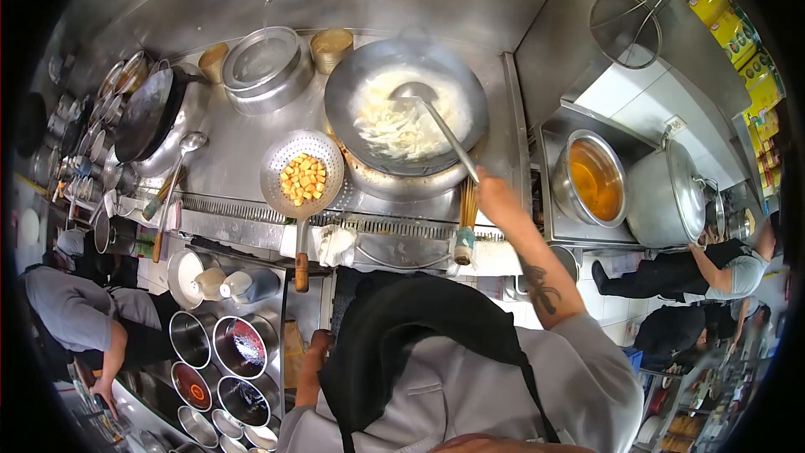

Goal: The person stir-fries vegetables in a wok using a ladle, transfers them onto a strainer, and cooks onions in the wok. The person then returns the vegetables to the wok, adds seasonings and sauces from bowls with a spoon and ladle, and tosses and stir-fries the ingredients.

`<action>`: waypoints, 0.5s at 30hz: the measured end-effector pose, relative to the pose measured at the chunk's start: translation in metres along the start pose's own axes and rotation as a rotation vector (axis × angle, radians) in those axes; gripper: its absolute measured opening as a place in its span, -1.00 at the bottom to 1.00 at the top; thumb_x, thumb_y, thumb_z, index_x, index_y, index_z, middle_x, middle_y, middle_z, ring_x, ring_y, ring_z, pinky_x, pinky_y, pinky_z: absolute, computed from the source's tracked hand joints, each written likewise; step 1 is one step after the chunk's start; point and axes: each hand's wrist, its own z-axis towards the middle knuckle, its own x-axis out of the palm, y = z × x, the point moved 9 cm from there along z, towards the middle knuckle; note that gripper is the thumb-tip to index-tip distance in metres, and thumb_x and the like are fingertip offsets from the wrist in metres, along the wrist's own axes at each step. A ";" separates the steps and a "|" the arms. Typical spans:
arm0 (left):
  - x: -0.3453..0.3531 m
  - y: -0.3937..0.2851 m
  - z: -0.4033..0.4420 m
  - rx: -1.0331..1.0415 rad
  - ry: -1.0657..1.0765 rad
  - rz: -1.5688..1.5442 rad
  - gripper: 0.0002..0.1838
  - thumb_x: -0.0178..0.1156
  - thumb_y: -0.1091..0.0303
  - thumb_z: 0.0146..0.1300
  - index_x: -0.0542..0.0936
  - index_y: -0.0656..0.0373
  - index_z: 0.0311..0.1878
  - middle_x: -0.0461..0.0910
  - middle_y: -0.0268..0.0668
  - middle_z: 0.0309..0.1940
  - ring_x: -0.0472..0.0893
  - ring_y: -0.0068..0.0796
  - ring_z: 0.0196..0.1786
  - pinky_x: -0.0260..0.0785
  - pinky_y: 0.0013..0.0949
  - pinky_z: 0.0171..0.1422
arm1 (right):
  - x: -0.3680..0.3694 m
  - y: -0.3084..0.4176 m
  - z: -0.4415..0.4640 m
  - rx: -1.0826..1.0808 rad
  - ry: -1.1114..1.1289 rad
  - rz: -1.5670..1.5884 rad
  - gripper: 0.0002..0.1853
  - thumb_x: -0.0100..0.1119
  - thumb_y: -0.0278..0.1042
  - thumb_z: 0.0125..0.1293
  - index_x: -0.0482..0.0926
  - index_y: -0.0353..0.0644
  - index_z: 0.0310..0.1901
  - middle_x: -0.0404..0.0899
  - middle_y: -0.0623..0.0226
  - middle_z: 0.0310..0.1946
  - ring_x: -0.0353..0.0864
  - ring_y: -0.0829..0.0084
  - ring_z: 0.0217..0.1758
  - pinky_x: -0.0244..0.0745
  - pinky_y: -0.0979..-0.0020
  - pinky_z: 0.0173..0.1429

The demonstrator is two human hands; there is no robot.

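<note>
My right hand (496, 197) is closed around the end of a long metal ladle (449, 130). The ladle's round bowl rests among pale, creamy pieces of food (402, 130) inside a large wok (340, 92), which sits over a burner ring. Down by my left side, my left hand (317, 346) hangs low beside the counter edge; its fingers are too small and shaded to make out. Left of the wok, a perforated skimmer (272, 159) with a wooden handle holds golden fried cubes (303, 180).
A lidded steel pot (268, 92) stands at the back left. To the right are a bowl of orange liquid (587, 147) and a big covered pot (658, 201). A bamboo brush (466, 231) lies at the front edge. Sauce pots (241, 327) and a co-worker (80, 310) are at left.
</note>
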 end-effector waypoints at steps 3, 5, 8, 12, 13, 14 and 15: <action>0.009 0.006 0.007 0.000 0.016 0.042 -0.73 0.09 0.27 0.10 0.67 0.26 -0.35 0.64 0.09 -0.32 0.66 0.05 -0.20 0.49 -0.08 -0.06 | 0.017 0.019 0.008 -0.011 -0.036 -0.024 -0.57 -0.16 -0.50 0.29 0.35 -0.40 0.19 0.60 -0.22 -0.23 0.62 -0.14 -0.12 0.50 -0.04 0.01; 0.012 0.006 0.016 0.021 0.021 0.079 -0.73 0.09 0.27 0.09 0.67 0.26 -0.34 0.64 0.09 -0.31 0.65 0.06 -0.19 0.49 -0.08 -0.05 | 0.028 0.003 0.015 -0.022 -0.073 0.045 -0.52 0.06 -0.45 0.24 0.36 -0.43 0.20 0.59 -0.23 -0.22 0.61 -0.14 -0.15 0.49 0.00 -0.01; 0.014 -0.004 0.033 0.063 0.022 0.160 -0.73 0.09 0.28 0.08 0.68 0.25 -0.34 0.64 0.09 -0.29 0.65 0.07 -0.17 0.49 -0.08 -0.03 | -0.009 -0.010 0.006 -0.094 -0.072 0.147 -0.53 0.10 -0.43 0.24 0.38 -0.39 0.19 0.59 -0.23 -0.20 0.60 -0.16 -0.11 0.49 0.03 0.03; -0.013 -0.109 0.007 0.438 0.106 0.527 -0.71 0.11 0.28 0.04 0.69 0.24 -0.26 0.63 0.11 -0.25 0.63 0.08 -0.13 0.48 -0.05 0.02 | -0.039 -0.010 0.034 -0.011 -0.130 0.154 -0.56 0.06 -0.43 0.23 0.41 -0.35 0.16 0.58 -0.26 -0.19 0.58 -0.17 -0.07 0.48 0.03 0.07; -0.023 -0.125 0.001 0.413 0.084 0.457 -0.70 0.11 0.28 0.04 0.68 0.24 -0.25 0.63 0.11 -0.25 0.63 0.08 -0.12 0.47 -0.06 0.04 | -0.041 -0.010 0.049 -0.021 -0.181 0.172 -0.63 0.05 -0.44 0.23 0.44 -0.37 0.07 0.58 -0.26 -0.22 0.58 -0.19 -0.08 0.48 0.02 0.05; -0.031 -0.142 -0.003 0.393 0.061 0.389 -0.70 0.12 0.28 0.04 0.68 0.25 -0.24 0.63 0.10 -0.26 0.63 0.09 -0.11 0.46 -0.06 0.06 | -0.037 -0.008 0.063 -0.013 -0.193 0.189 -0.64 0.05 -0.44 0.23 0.43 -0.38 0.05 0.58 -0.26 -0.22 0.58 -0.19 -0.09 0.48 0.01 0.04; -0.038 -0.157 -0.007 0.375 0.039 0.322 -0.69 0.12 0.28 0.04 0.68 0.26 -0.23 0.63 0.10 -0.26 0.62 0.09 -0.09 0.46 -0.06 0.08 | -0.033 -0.005 0.075 -0.002 -0.207 0.204 -0.65 0.04 -0.44 0.22 0.42 -0.38 0.04 0.58 -0.26 -0.23 0.58 -0.19 -0.09 0.48 0.01 0.04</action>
